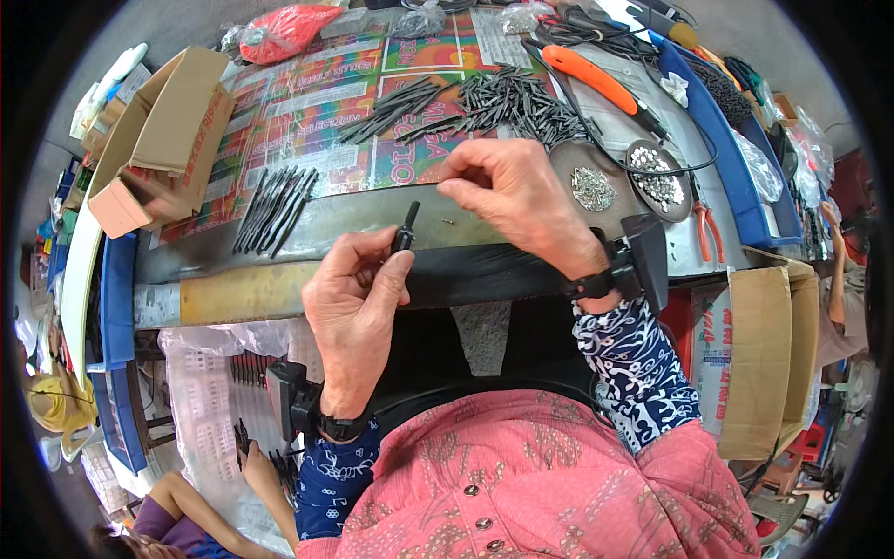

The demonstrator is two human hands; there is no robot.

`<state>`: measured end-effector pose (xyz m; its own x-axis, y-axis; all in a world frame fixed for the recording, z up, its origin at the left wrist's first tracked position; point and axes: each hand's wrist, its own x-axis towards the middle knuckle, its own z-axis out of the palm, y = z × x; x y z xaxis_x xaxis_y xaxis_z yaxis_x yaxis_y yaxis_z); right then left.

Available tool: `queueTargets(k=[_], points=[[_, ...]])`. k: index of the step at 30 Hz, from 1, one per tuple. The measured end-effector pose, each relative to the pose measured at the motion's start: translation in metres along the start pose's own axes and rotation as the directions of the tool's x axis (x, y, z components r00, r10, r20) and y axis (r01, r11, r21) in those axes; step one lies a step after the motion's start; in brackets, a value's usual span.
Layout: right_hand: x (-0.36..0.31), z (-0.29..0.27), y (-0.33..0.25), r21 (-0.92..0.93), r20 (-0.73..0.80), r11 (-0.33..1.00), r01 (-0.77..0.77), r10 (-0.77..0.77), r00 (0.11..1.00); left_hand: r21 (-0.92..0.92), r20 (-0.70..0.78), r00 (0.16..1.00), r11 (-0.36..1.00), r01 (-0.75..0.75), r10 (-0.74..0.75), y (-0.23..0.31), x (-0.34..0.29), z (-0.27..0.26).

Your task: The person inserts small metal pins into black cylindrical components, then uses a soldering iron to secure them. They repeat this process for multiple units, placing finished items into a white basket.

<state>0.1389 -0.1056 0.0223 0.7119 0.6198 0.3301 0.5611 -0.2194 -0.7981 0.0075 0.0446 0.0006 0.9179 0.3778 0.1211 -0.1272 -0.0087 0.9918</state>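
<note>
Upright between the thumb and fingers of my left hand (358, 298) is a small black rod-shaped part (407, 228) with a narrower top. My right hand (521, 191) hovers just right of and above it, thumb and fingertips pinched; anything between them is too small to make out. A tiny metal piece (448, 222) lies on the bench edge between the hands. Beyond them are a heap of short black parts (526, 104) and some long thin black pieces (396, 107). Small silver pieces (592, 189), like screws, lie in a round dish (570, 158) near my right wrist.
A second dish (677, 211) holds whitish bits. Pliers (705, 233) and an orange-handled corded tool (591, 79) lie at right, beside a blue bin (712, 135). Black parts (275, 210) lie in a row near an open carton (177, 130). Another person's hand (256, 458) shows lower left.
</note>
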Motion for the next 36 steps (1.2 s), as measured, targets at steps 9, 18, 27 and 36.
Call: queueTargets(k=[9,18,27,36], points=[[0.016,0.021,0.013,-0.373,0.151,0.905,0.205,-0.159,0.976,-0.135,-0.026,0.999,0.991,0.018,-0.021,-0.001,-0.001,-0.011],[0.016,0.011,0.013,-0.351,0.036,0.916,0.194,-0.194,0.980,-0.210,-0.010,1.000,0.978,0.021,-0.024,-0.001,-0.003,-0.018],[-0.019,0.020,-0.022,0.241,0.006,0.970,-0.046,0.046,0.999,-0.499,0.163,0.975,0.840,0.215,-0.153,-0.001,-0.006,-0.012],[-0.030,0.024,-0.023,0.392,-0.085,0.920,-0.004,0.040,0.996,-0.512,0.273,0.943,0.801,0.311,-0.191,-0.001,-0.008,-0.003]])
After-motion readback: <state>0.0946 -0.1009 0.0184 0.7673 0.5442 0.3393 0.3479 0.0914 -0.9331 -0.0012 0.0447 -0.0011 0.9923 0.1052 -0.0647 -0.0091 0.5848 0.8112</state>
